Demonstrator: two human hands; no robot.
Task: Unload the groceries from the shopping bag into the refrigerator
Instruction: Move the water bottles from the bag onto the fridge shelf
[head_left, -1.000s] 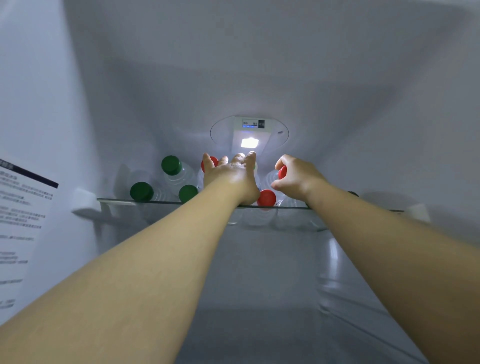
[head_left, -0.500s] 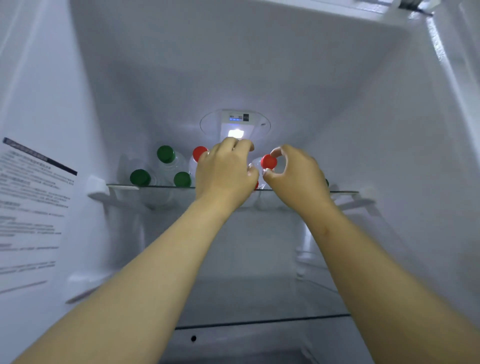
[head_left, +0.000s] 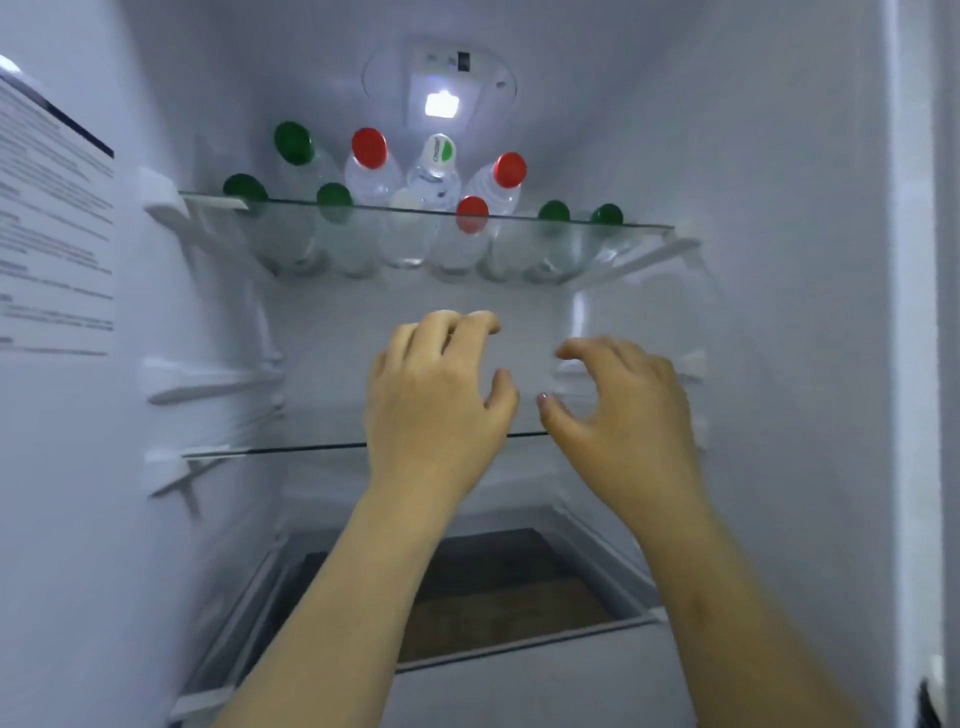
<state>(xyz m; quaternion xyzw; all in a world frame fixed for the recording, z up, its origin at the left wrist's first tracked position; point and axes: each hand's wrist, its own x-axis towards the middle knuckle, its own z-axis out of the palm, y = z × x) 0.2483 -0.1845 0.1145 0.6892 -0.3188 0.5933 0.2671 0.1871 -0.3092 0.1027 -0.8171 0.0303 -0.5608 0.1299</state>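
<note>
Note left hand (head_left: 436, 410) and right hand (head_left: 623, 415) inside the fridge (head_left: 779, 312): side by side, apart, fingers loosely curled, gripping nothing. Treat the step as probably a reach for more groceries; draw both straight out, clear of the shelf (head_left: 270, 451) edge at wrist level. Leave alone the bottles (head_left: 371, 171) crowded on the top shelf (head_left: 644, 226) above the fingertips. Seek the bag out of view. Load at hand level next.

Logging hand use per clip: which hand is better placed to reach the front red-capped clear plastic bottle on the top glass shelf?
Probably left. Both hands are empty, but the left hand sits higher, under the front red-capped clear plastic bottle; the right hand is lower and further right.
</note>
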